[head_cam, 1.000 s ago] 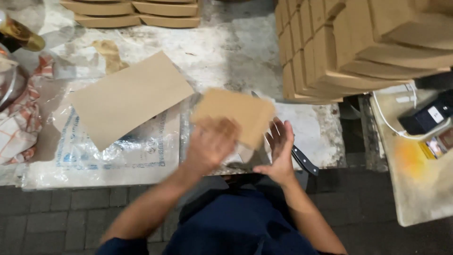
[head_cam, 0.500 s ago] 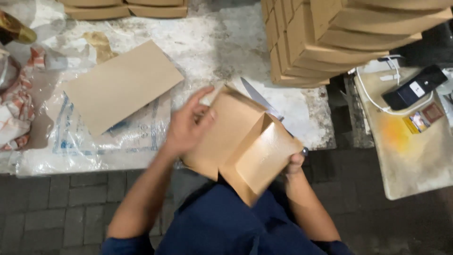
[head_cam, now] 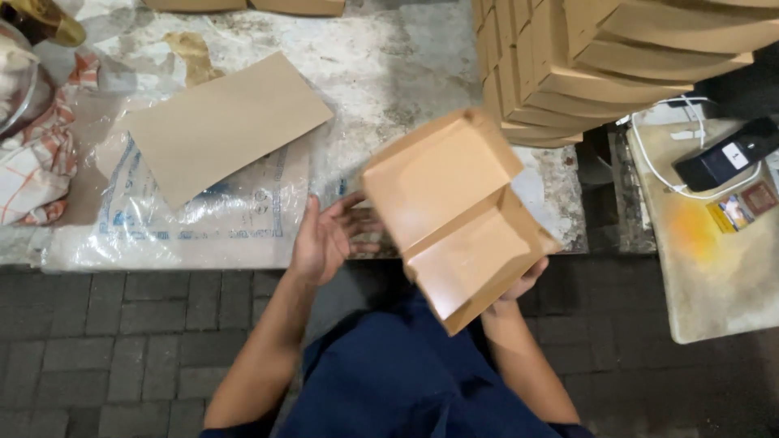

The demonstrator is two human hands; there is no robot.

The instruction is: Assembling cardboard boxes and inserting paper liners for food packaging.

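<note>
An unfolded brown cardboard box with its lid open is held up over the table's front edge. My right hand grips it from beneath at its lower right corner; only the fingers show. My left hand hovers just left of the box, palm up, fingers apart, holding nothing. A flat brown cardboard blank lies on a clear plastic bag to the left.
A tall stack of folded brown boxes stands at the back right of the stained table. A side table at right carries a black device with a white cable. Crumpled cloth and plastic sit at the far left.
The flat blank was picked up and folded into an open box. My left hand has let go of it and drawn left; the right hand now holds the box alone, higher and further right.
</note>
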